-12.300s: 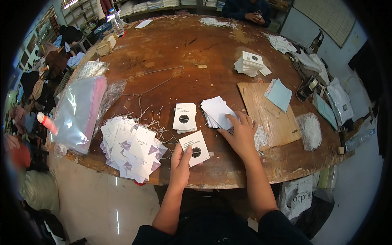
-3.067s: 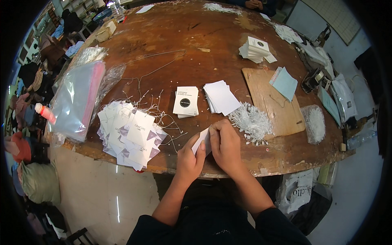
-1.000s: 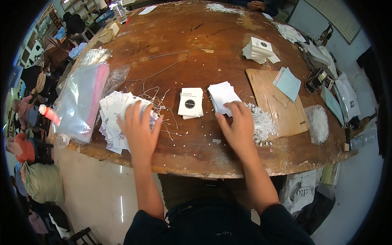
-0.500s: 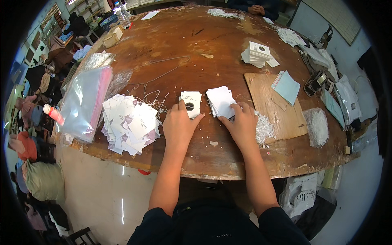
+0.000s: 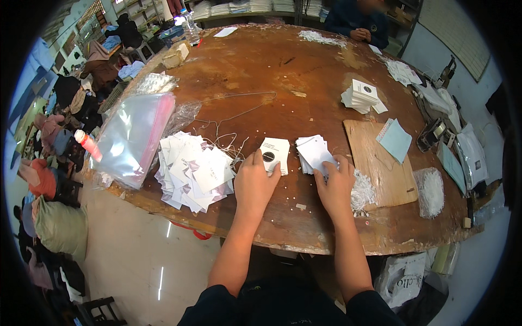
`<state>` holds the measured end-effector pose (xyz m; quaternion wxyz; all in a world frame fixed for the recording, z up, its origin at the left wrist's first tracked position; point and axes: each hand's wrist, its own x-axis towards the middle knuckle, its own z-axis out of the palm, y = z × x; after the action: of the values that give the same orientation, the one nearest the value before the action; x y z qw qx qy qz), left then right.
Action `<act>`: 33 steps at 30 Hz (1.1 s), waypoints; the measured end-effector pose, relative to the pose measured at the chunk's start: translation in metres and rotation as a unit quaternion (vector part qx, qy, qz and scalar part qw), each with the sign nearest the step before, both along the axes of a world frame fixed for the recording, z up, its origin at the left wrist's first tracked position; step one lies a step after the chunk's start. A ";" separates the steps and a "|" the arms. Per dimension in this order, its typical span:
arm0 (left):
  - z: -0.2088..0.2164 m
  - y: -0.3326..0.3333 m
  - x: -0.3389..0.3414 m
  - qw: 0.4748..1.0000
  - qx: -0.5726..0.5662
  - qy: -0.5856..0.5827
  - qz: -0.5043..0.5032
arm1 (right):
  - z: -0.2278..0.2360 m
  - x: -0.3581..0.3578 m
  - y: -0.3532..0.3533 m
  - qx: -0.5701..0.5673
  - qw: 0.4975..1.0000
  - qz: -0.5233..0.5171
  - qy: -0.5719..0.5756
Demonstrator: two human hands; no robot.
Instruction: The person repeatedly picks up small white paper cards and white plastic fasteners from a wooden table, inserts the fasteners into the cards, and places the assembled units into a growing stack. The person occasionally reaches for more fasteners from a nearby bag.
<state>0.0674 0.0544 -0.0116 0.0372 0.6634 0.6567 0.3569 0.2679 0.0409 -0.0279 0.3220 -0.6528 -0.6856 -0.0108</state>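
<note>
My left hand (image 5: 254, 183) is closed around the near left part of a small stack of tags (image 5: 278, 146), which carry a black disc and small print. Its thumb lies over the top tag. To the right, my right hand (image 5: 337, 183) has its thumb and fingers bent about the near right corner of a stack of plain white cards (image 5: 311, 151). Both stacks rest on the table, a narrow strip of wood between them. Left of my left hand spreads a loose heap of white and lilac tags (image 5: 196, 171), with thin strings (image 5: 234, 144) behind it.
The worn brown table (image 5: 244, 70) also bears clear plastic bags (image 5: 136, 130), a red-and-white bottle (image 5: 87, 144), a wooden board (image 5: 375, 174) with light-blue card (image 5: 395, 140), white string bundles (image 5: 363, 191) and more tags (image 5: 361, 96). A person (image 5: 356, 24) sits at the far side.
The view has shifted, so the table sits lower and further right. My left thumb has moved from the stack's right edge onto its top tag. My right hand stays at the white cards.
</note>
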 end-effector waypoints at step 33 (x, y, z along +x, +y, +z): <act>-0.001 -0.016 0.021 0.707 0.023 -0.696 -0.122 | 0.017 -0.012 -0.010 0.143 0.973 0.081 0.160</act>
<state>0.0883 0.0380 -0.0131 0.5115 0.3017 0.3497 0.7246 0.2558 0.0310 -0.0105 0.5171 -0.5354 -0.6674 0.0221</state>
